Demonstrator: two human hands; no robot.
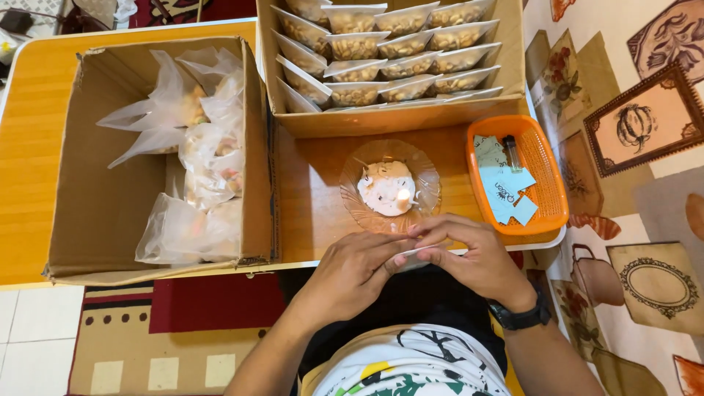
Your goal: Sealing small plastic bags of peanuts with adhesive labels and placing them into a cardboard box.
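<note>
My left hand (352, 273) and my right hand (473, 257) meet at the near edge of the wooden table (29, 147), both pinching a small clear plastic packet (414, 256) between the fingertips. The packet is mostly hidden by my fingers. Just beyond them stands a clear glass dish (425, 183) holding a stub of white candle (386, 188) with a small flame. A black watch sits on my right wrist.
An open cardboard box (103, 213) at left holds several tied clear bags of snacks. A second box (400, 121) behind the dish holds rows of sealed nut packets. An orange basket (546, 172) at right contains pale blue paper labels and a lighter. Patterned fabric lies right.
</note>
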